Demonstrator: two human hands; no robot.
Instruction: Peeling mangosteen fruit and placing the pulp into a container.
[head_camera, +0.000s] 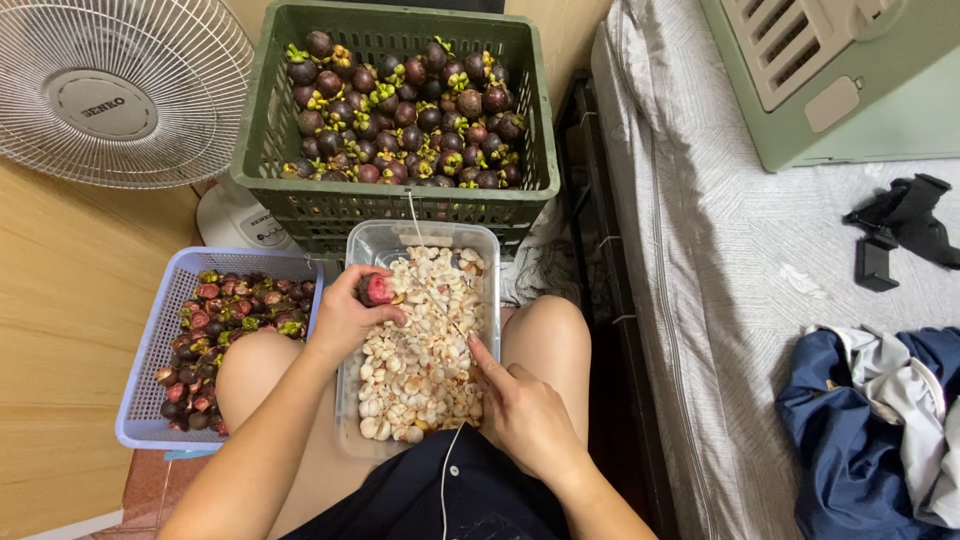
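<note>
Shelling step here: an opened purple mangosteen half with pink rind (377, 290) is gripped in the left hand (345, 318), fingers curled tight round it, right over the clear plastic tub of white fruit segments (420, 345) that's propped on the lap. A thin knife blade (440, 308) seems to be pinched in the right hand (525, 420), mostly closed, forefinger stretched along it toward 11 o'clock. Probably the flesh gets flicked out next, so a careful tip is needed. Whole fruit is stacked in the dark green plastic crate (270, 130) at 12 o'clock; husks are dumped in the lilac basket (150, 350) at 9 o'clock.
</note>
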